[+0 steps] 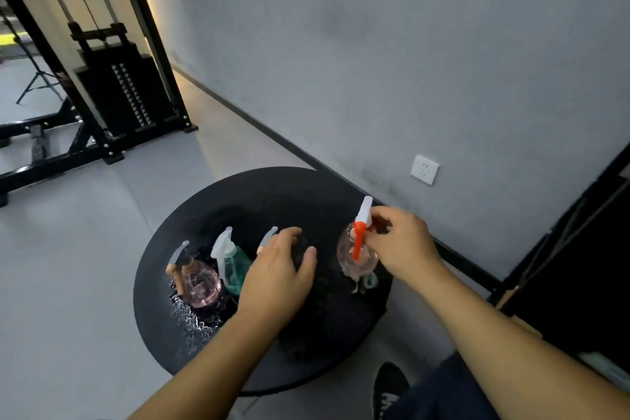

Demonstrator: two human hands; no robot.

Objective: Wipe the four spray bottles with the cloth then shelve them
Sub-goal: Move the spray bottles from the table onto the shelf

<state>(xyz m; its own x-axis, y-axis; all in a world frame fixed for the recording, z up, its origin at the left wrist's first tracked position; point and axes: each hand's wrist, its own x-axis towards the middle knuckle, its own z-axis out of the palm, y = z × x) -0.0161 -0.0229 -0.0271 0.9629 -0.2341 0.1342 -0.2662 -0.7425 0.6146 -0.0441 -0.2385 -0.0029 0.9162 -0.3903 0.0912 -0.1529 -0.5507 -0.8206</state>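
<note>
Gripping the white head of a clear pinkish spray bottle with a red trigger (pixel 357 245), the right hand (pixel 402 242) has its fingers curled round the nozzle top; that bottle stands upright near the right edge of the round black surface (pixel 238 201), close to the wall. The left hand (pixel 278 274) hovers or rests palm down over the middle of the surface with fingers spread and loosely bent, over something dark that cannot be made out; whether it grips anything cannot be told. Just beyond its fingers, the grey trigger of a third bottle (pixel 267 238) pokes up, its body hidden by the hand. To the left stand a teal bottle with a white sprayer (pixel 231 266) and, further left, a pink bottle with an orange trigger (pixel 197 279), just beside each other. Water droplets (pixel 185 312) glisten on the surface near the pink bottle. A white wall socket (pixel 424 169) sits on the grey wall, and a black weight machine (pixel 126 92) stands on the floor at upper left
</note>
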